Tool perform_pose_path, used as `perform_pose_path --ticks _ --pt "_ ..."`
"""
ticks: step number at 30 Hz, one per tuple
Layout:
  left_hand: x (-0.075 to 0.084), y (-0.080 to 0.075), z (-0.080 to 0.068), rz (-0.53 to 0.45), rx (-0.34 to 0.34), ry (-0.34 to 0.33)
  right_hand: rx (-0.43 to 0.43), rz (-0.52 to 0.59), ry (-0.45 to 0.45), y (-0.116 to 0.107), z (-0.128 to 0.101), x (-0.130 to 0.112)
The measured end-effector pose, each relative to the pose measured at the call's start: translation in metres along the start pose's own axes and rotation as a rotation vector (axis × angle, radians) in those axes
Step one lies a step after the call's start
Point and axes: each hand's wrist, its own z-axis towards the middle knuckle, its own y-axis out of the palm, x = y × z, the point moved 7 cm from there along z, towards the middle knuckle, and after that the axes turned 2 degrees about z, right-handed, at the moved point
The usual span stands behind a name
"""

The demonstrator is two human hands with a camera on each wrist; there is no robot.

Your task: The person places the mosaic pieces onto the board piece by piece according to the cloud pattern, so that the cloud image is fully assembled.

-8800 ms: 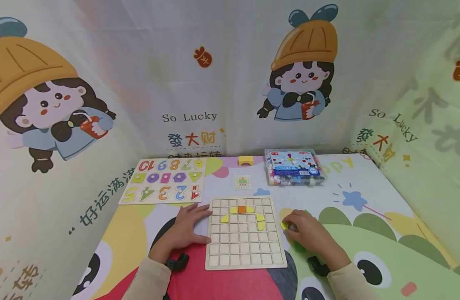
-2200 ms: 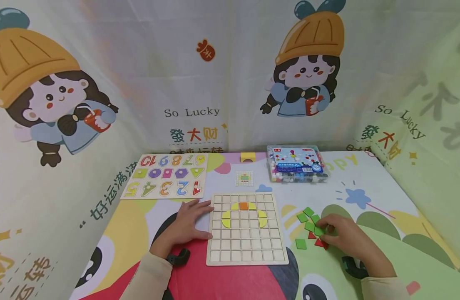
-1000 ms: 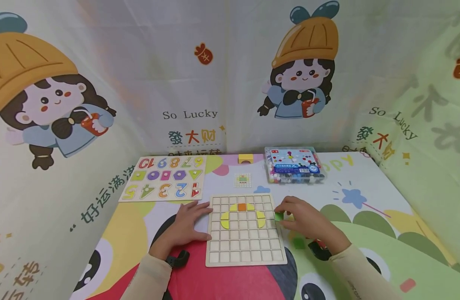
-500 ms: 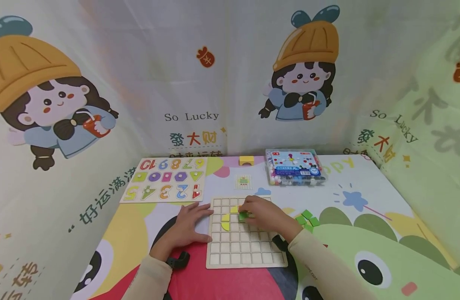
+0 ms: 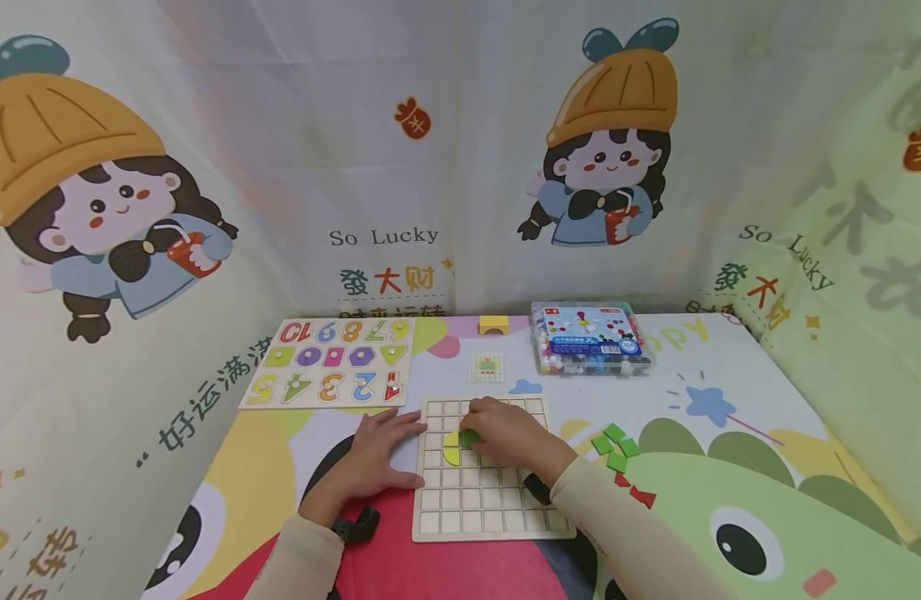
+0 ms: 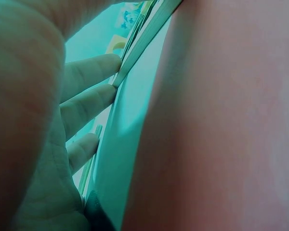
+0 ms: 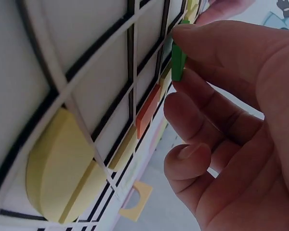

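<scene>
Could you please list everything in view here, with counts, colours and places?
Grid board: one, pale wood, centre of the table.
Yellow pieces: a pair showing at the board's left; others hidden by the hand.
Green square tile: one, pinched over the board.
Loose tiles: green squares and two red triangles, right of the board.
Number puzzle: one, multicoloured, far left.
Pattern card: one, behind the board.
Yellow block: one, far edge.
Bead box: one, clear, far right.
Left hand: flat against the board's left edge.
Right hand: pinching the tile.

Left grip [image 5: 377, 454] flat, right grip [image 5: 505, 429] seemingly pinching.
</scene>
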Motion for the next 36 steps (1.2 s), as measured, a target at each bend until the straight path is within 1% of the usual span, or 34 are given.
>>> perform_pose_path --ticks 9,17,27,36 --pt "-0.0001 0.0011 -0.0011 0.008 0.006 0.0 0.025 -0.019 -0.011 0.0035 -0.0008 0.0001" --pt "0.0011 0.0013 -0.0016 0.013 0.008 -0.001 0.021 -0.017 0.008 0.0041 -0.0006 0.0013" --pt "0.0034 -0.0008 -0.0015 0.011 0.017 0.014 0.018 -0.005 0.001 0.0033 0.0008 0.0013" --pt "0.0012 0.0026 0.0006 0.009 0.007 -0.004 0.023 -0.001 0.002 0.0032 -0.0002 0.003"
